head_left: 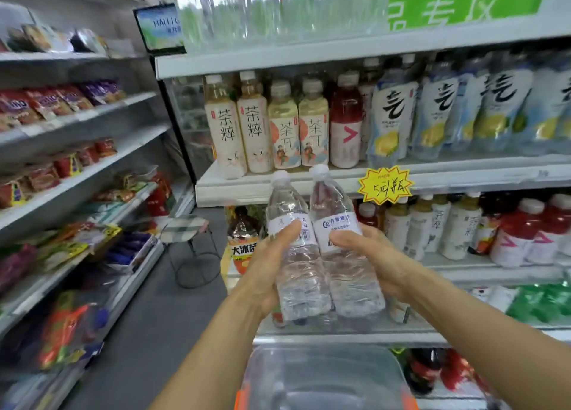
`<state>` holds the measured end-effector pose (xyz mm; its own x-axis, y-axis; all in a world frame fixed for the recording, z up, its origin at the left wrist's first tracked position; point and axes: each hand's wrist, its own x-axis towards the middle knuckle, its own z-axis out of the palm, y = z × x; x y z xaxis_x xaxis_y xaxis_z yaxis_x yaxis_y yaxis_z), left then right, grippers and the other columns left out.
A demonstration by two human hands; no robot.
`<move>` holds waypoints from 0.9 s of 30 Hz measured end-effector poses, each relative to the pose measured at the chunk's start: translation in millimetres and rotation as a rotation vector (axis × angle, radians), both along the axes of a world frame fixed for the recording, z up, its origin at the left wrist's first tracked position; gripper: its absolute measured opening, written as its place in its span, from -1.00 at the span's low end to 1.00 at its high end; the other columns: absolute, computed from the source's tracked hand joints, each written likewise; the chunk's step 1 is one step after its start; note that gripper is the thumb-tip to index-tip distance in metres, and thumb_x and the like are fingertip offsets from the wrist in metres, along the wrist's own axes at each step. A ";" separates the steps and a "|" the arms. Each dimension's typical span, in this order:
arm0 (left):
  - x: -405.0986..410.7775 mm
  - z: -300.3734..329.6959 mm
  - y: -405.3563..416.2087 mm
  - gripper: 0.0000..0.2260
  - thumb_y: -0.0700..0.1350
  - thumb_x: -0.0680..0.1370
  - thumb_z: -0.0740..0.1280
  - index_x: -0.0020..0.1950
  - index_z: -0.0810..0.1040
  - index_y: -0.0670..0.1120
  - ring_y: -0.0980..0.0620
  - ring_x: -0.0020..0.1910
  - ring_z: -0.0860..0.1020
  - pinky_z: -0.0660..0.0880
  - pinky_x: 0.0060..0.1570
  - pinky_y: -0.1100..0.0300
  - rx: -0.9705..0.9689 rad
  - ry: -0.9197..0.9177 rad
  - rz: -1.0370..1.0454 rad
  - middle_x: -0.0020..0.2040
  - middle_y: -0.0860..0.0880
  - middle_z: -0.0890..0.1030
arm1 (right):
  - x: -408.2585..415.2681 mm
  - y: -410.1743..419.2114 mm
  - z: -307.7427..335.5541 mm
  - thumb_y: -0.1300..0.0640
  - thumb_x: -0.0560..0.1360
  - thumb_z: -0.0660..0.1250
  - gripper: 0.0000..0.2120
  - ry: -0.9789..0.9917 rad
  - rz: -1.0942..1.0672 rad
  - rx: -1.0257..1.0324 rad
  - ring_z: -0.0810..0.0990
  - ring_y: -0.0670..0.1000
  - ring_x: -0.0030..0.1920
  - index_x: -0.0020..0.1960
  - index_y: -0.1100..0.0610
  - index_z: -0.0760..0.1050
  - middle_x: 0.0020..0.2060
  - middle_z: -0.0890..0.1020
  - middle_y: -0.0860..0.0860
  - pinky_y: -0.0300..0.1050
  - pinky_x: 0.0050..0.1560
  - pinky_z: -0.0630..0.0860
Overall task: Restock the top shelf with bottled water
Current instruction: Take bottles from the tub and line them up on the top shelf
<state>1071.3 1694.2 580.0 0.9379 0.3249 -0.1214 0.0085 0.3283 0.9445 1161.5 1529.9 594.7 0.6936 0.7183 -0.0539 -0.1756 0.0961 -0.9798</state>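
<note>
1. Clear, ribbed plastic gives me little friction: my left hand [272,261] wraps the left clear water bottle with a white cap and white label [293,249], thumb across the label, so it could slide as I lift.
2. Both bottles touch side by side, upright and tipped slightly away, in front of the middle shelves; they may knock and twist apart.
3. My right hand [367,258] curls round the right clear water bottle with a white cap and blue-printed label [340,239].
4. Overhead, the white top shelf [309,57] already looks crowded with blurred clear bottles; I could topple one while reaching up.
</note>
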 end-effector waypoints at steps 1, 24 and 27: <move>3.7 9.6 -1.9 -0.37 0.17 0.35 0.55 0.30 0.56 -0.13 -0.23 0.23 0.58 0.47 0.26 -0.22 0.020 -0.021 0.001 0.20 -0.19 0.64 | 3.9 -2.3 9.9 0.20 0.35 0.51 -0.66 -0.045 -0.014 0.004 0.70 0.06 -0.19 0.10 0.22 0.60 -0.08 0.72 0.16 -0.06 -0.18 0.65; 168.7 248.8 -67.7 -0.62 0.11 0.44 0.48 0.13 0.60 -0.09 -0.15 0.04 0.67 0.61 0.01 -0.05 0.361 -0.454 0.203 0.12 -0.18 0.67 | 183.9 -53.7 287.1 -0.01 0.34 0.56 -0.56 -0.734 -0.365 0.237 0.69 -0.02 -0.01 0.12 0.19 0.59 -0.05 0.71 0.05 -0.12 0.04 0.54; 187.1 266.1 -68.1 -0.29 0.26 0.26 0.55 0.27 0.53 -0.10 -0.17 0.11 0.64 0.53 0.19 -0.16 0.406 -0.491 0.298 0.15 -0.15 0.65 | 217.9 -43.6 310.0 -0.07 0.19 0.64 -0.32 -0.739 -0.379 0.236 0.67 0.03 0.07 0.20 0.20 0.55 0.02 0.71 0.06 0.01 0.20 0.52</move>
<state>1258.4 1626.1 846.0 0.7171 0.5065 0.4788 -0.4861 -0.1288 0.8643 1379.4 1486.2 904.7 0.6867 0.3674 0.6272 0.5842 0.2345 -0.7770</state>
